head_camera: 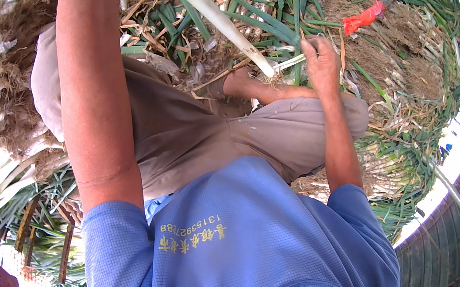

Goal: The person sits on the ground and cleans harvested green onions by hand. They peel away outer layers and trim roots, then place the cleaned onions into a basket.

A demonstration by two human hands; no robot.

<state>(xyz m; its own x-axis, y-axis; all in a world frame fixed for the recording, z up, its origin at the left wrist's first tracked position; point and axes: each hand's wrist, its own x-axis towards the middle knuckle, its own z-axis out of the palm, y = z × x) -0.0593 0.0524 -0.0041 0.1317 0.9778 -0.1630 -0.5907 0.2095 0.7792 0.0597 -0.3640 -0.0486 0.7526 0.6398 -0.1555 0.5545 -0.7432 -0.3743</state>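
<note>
My left hand is out of view; its forearm runs off the top edge. Before me a thick leek (220,19) slants down from the top edge, its white shank ending in a rooted base near my right hand. Pinched between the thumb and fingers of my right hand (322,57) is a leek leaf (277,31), green above. A thin white strip (289,62) stretches from the leek's base to these fingers. Right of the hand, a knife with a red-wrapped handle (362,20) lies on the leek pile, its blade partly covered by leaves.
Leeks with pale shanks and brown roots (14,106) are stacked at the left. Unstripped leeks (404,37) form a pile at the right. Loose leaves and dry peelings (173,20) litter the ground ahead. My bent legs in brownish trousers (181,124) lie between the piles.
</note>
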